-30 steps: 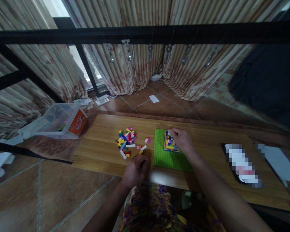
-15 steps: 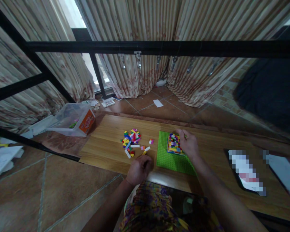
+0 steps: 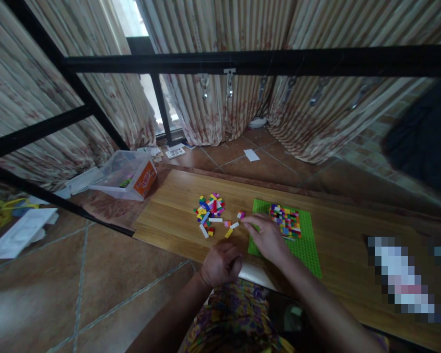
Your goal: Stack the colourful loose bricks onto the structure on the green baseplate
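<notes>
My left hand [image 3: 222, 264] rests at the near edge of the table with its fingers curled in; whatever they may hold is hidden. Just beyond it lie a yellow brick [image 3: 229, 233] and a white brick [image 3: 234, 225]. My right hand [image 3: 269, 239] is over the left part of a green baseplate [image 3: 310, 255], fingers stretched left toward a small pink-and-white brick piece [image 3: 240, 214]; I see nothing held in them. On the baseplate sits a multicoloured block of bricks [image 3: 286, 220], partly behind my right hand. A loose pile of mixed bricks [image 3: 211, 206] lies to the left.
A clear plastic box [image 3: 121, 193] with an orange label stands on the floor left of the wooden table [image 3: 165, 211]. A pixelated flat object [image 3: 400, 277] lies at the table's right. Black metal bars [image 3: 191, 63] cross in front of the curtains.
My right hand has left the block of bricks and moved left, toward the loose bricks. My left hand has drawn back slightly from the yellow brick. The view has shifted, too.
</notes>
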### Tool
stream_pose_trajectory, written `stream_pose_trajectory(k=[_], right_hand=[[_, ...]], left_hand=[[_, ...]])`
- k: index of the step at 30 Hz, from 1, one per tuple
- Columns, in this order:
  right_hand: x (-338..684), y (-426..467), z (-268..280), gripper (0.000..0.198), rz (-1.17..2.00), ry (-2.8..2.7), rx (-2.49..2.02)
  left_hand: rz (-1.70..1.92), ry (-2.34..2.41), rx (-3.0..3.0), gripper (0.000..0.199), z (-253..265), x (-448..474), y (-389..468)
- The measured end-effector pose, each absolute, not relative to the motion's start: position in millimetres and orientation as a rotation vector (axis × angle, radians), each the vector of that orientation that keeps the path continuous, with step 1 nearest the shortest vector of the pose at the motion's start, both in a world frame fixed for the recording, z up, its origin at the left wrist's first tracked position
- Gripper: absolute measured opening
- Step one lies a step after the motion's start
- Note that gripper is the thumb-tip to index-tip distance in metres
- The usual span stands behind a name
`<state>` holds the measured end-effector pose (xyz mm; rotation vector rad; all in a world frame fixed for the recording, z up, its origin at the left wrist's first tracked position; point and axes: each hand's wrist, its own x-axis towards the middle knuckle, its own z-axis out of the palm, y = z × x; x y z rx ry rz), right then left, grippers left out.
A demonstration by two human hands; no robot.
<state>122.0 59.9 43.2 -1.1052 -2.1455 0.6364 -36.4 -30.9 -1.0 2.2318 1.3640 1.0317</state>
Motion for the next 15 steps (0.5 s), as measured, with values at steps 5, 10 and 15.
stream_pose_trajectory(k=[5,10,15], right_hand=[[108.7,54.8,28.2,0.021,0.719,-2.238,-1.083],[89.0,54.5,29.8,0.019,0.735,-2.291,-1.092],[62.0,59.2,32.4,0.016,0.749,-2.436,-0.968]], left_hand=[[0.956,1.364,2.372,0.012,-3.3,-35.3,-31.9],[0.916,1.363,2.41,0.01,-4.4,-35.0,-30.6],[0.954,1.346,2.415,0.011,-4.4,-34.1,-30.4]])
